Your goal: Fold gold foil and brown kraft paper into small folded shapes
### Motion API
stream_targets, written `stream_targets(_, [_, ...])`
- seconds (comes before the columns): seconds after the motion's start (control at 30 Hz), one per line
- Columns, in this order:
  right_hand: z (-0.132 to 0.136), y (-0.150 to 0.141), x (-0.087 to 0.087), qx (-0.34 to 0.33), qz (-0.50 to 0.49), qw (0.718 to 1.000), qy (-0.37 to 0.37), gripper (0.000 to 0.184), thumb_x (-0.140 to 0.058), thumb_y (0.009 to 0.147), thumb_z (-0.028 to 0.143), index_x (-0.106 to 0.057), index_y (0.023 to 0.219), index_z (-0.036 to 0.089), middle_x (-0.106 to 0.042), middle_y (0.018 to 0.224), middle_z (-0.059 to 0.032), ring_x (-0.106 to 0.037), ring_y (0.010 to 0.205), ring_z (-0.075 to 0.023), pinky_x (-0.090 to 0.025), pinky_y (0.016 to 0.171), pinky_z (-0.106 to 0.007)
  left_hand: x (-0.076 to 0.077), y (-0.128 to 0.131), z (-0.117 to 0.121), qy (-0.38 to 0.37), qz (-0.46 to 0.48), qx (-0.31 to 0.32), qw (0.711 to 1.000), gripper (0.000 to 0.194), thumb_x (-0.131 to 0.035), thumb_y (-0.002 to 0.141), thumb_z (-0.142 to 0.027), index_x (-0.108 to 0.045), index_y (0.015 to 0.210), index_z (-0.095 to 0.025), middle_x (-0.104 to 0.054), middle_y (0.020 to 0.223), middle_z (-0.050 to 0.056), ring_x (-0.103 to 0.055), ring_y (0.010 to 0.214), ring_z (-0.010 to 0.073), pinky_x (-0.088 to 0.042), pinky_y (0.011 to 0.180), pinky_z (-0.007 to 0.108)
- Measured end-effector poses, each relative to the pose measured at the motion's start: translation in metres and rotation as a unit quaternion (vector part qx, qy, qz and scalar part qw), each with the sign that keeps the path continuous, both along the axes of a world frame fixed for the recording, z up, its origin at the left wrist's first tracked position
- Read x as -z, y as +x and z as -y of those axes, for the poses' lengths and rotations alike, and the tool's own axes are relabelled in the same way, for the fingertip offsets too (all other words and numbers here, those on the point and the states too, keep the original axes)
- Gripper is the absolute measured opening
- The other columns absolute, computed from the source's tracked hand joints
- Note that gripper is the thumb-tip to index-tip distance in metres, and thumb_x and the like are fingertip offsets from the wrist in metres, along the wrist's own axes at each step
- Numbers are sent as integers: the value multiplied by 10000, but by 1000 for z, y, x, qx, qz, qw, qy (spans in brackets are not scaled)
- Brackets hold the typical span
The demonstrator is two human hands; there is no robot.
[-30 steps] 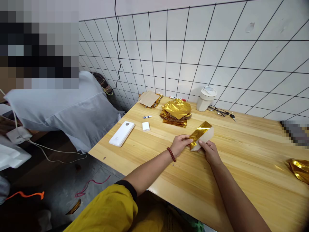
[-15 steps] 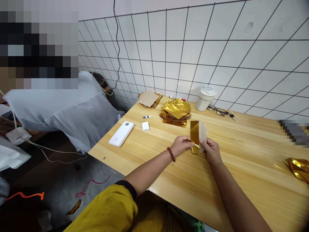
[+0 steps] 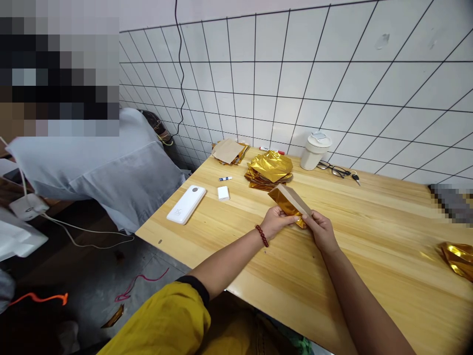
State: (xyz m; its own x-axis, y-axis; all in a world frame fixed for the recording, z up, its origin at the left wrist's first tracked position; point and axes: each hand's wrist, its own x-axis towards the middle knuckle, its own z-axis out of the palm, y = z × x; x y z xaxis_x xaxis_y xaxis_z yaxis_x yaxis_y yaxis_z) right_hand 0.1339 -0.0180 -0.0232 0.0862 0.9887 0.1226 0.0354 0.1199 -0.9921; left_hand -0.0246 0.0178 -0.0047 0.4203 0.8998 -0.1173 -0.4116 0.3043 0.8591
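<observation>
- The left hand (image 3: 275, 223), a red bead bracelet (image 3: 262, 235) on its wrist, and the right hand (image 3: 321, 230) are close together, each pinching one end of the gold-foil piece (image 3: 287, 204) between fingers and thumb.
- The gold-foil piece is held in the air just above the table (image 3: 369, 276), tilted, with a brown kraft paper backing (image 3: 291, 197) along its upper side; its far corner points toward the foil stack.
- Just beyond the hands lies a stack of gold foil sheets (image 3: 269, 170), crumpled on top, and farther left a pile of kraft paper and foil (image 3: 227, 151).
- To the left lie a white power bank (image 3: 185, 204) and a small white box (image 3: 223, 193), with a small pen-like tube (image 3: 225, 178) beyond them.
- Near the wall stand a lidded beige cup (image 3: 314, 152) and a red-capped marker (image 3: 271, 150), with glasses (image 3: 333, 169) and keys (image 3: 355, 178) beside the cup.
- A crumpled gold foil piece (image 3: 456, 259) sits at the table's right edge — well apart from the hands.
- A grey pillow (image 3: 103, 172) lies beyond the table's left edge, and a gold scrap (image 3: 113, 316) lies on the floor.
</observation>
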Motion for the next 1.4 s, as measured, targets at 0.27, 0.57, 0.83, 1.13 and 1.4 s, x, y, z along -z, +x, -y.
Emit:
stream_targets(0.27, [1, 2, 0, 10, -14, 998, 67, 379, -691, 793, 470, -590, 1083, 249, -643, 911, -44, -577, 693, -164, -494, 671, -307, 6, 0, -5, -45, 18, -53, 997, 402, -877, 498, -330, -664, 746, -96, -661, 669, 25, -550, 526, 86, -433, 550, 251])
stream_targets(0.57, [-2, 1, 1, -12, 73, 987, 143, 257, -756, 769, 353, -689, 1002, 269, -399, 1471, -98, -599, 1013, -201, -515, 823, -362, 8, 1, -6, -38, 30, -66, 997, 377, -862, 504, -276, -687, 784, -93, -669, 713, 29, -535, 564, 78, -417, 562, 250])
stream_targets(0.83, [-2, -1, -1, 18, 119, 982, 148, 182, -717, 806, 420, -727, 874, 251, -585, 1253, -130, -442, 1330, -295, -470, 967, -433, 8, 1, -5, -17, 9, -31, 999, 381, -857, 521, -332, -694, 766, -91, -661, 665, 31, -528, 543, 74, -408, 577, 249])
stream_targets(1.13, [-1, -1, 3, 47, 105, 985, 125, 201, -681, 828, 430, -677, 820, 229, -636, 1113, -93, -593, 1055, -241, -494, 860, -359, 6, 1, -2, -6, -12, -16, 1000, 376, -837, 560, -368, -709, 788, -98, -653, 686, 40, -531, 564, 89, -418, 603, 268])
stream_targets(1.4, [-1, -8, 3, 54, 10, 997, 56, 406, -747, 762, 433, -591, 1090, 250, -653, 800, 0, -617, 686, -148, -504, 647, -266, -1, 2, 1, 4, -18, -4, 1000, 332, -845, 487, -261, -655, 713, -110, -600, 619, -7, -480, 561, 67, -367, 577, 232])
